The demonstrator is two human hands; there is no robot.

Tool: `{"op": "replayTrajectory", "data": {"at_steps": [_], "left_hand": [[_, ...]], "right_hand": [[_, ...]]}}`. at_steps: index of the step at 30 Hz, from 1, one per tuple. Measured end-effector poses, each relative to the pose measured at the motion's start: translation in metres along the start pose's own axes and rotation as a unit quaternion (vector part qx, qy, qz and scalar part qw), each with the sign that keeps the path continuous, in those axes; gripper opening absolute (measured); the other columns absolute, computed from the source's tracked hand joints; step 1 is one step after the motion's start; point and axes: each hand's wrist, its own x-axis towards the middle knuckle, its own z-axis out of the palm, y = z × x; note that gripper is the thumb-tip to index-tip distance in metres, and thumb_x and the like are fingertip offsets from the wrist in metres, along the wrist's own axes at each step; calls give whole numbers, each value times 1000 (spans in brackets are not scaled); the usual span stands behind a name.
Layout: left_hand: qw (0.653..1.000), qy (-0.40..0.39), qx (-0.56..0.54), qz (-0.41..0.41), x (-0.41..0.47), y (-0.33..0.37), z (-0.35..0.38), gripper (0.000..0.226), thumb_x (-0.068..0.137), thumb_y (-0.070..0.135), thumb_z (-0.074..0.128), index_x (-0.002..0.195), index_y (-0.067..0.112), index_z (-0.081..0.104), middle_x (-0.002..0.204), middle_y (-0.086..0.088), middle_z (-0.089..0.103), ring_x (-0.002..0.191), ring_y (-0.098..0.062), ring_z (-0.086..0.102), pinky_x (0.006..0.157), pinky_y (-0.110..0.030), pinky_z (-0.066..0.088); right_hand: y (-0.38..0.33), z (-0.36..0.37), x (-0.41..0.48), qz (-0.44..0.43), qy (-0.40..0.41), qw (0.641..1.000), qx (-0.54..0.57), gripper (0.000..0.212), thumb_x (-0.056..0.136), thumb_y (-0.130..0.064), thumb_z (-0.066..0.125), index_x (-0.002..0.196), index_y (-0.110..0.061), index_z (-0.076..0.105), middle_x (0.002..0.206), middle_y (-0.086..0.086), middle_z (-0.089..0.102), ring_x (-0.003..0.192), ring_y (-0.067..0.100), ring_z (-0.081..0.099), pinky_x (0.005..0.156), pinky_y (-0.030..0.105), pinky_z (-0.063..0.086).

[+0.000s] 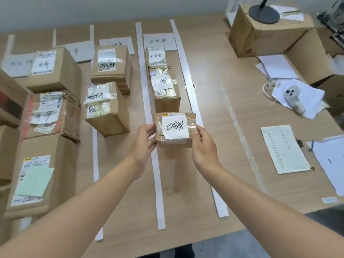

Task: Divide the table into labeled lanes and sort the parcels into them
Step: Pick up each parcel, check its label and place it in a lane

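Parcel: you hold the small parcel [174, 130] in the lane between the left strip [158, 174] and the right strip [193, 101], near the taped box [164, 90].
Left hand [143, 144]: fingers [149, 129] pinch the parcel's left edge.
Right hand [203, 151]: thumb and fingers pinch its right edge.
Contact: possibly clear of the surface [232, 155]; you cannot tell.

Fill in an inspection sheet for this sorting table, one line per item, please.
Surface: wooden table, divided into lanes by white paper strips.
Job's things: small parcel with handwritten label, held above the lane where two labelled parcels lie; more parcels in left lanes.
Clutter: printed list, loose sheets, white device, carton under a black round base.
Hands: left hand and right hand grip the small parcel by its sides.
Cables: white cord looped beside the white device.
Surroundings: white wall, grey floor.
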Motion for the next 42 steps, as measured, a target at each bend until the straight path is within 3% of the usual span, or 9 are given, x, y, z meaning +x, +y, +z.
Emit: {"op": "replayTrajectory", "data": {"at_steps": [6, 12, 15, 19, 28, 32, 37, 40, 42], "left_hand": [[999, 27, -10, -29, 35, -13, 10, 42, 104, 35, 34, 131, 22, 63, 130, 9, 67, 122, -13, 65, 111, -31, 42], [998, 43, -3, -42, 44, -12, 14, 38, 104, 35, 35, 128, 22, 62, 124, 10, 65, 115, -13, 64, 111, -33, 41], [997, 54, 6, -55, 37, -7, 13, 47, 105, 38, 34, 146, 22, 49, 143, 6, 57, 133, -18, 53, 120, -39, 32], [997, 67, -2, -41, 24, 3, 5, 55, 105, 40, 34, 157, 22, 38, 159, 3, 43, 148, -17, 36, 125, -39, 24], [991, 86, -15, 99, -64, 77, -17, 54, 106, 42, 31, 156, 25, 40, 159, 2, 43, 147, -15, 38, 122, -34, 23], [975, 109, -28, 193, -138, 129, -46, 64, 96, 50, 40, 154, 24, 43, 154, 2, 47, 147, -17, 39, 125, -39, 23], [950, 154, -48, 266, -235, 180, -121, 68, 91, 54, 42, 152, 25, 44, 156, 4, 45, 148, -15, 37, 123, -38, 22], [930, 187, -60, 310, -292, 190, -182, 49, 91, 53, 41, 135, 34, 53, 146, 6, 52, 147, -15, 37, 116, -33, 24], [918, 207, -58, 332, -323, 193, -232, 59, 90, 54, 40, 144, 30, 47, 155, 1, 46, 148, -18, 36, 118, -33, 23]], "right_hand": [[17, 4, 35, 25, -36, 999, -1, 63, 98, -53, 35, 154, -30, 52, 152, -12, 58, 143, 8, 49, 122, 40, 39], [16, -5, 45, 29, -53, 998, 2, 49, 110, -33, 39, 157, -24, 50, 154, -11, 56, 145, 10, 47, 123, 36, 36], [8, -9, 42, 27, -41, 999, -8, 46, 112, -27, 38, 156, -22, 50, 139, -15, 64, 137, 10, 51, 117, 30, 38], [-13, -13, 32, -7, -9, 1000, -8, 44, 112, -26, 39, 155, -20, 50, 152, -3, 58, 138, 15, 52, 117, 33, 39], [-112, -19, -25, -122, -25, 991, 46, 41, 113, -26, 38, 151, -22, 54, 150, -9, 57, 129, 3, 50, 109, 22, 36], [-180, -11, -72, -197, -55, 977, 58, 42, 113, -27, 36, 152, -24, 53, 152, -9, 56, 140, 7, 48, 119, 29, 36], [-262, 35, -152, -291, -124, 946, 66, 41, 112, -29, 37, 149, -23, 53, 144, -2, 61, 133, 13, 55, 115, 34, 42], [-295, 80, -210, -336, -162, 925, 76, 40, 111, -32, 36, 146, -24, 54, 140, -1, 63, 130, 18, 59, 115, 42, 45], [-313, 114, -249, -353, -189, 913, 79, 39, 111, -31, 37, 145, -24, 55, 138, -1, 65, 128, 19, 61, 115, 45, 46]]}}
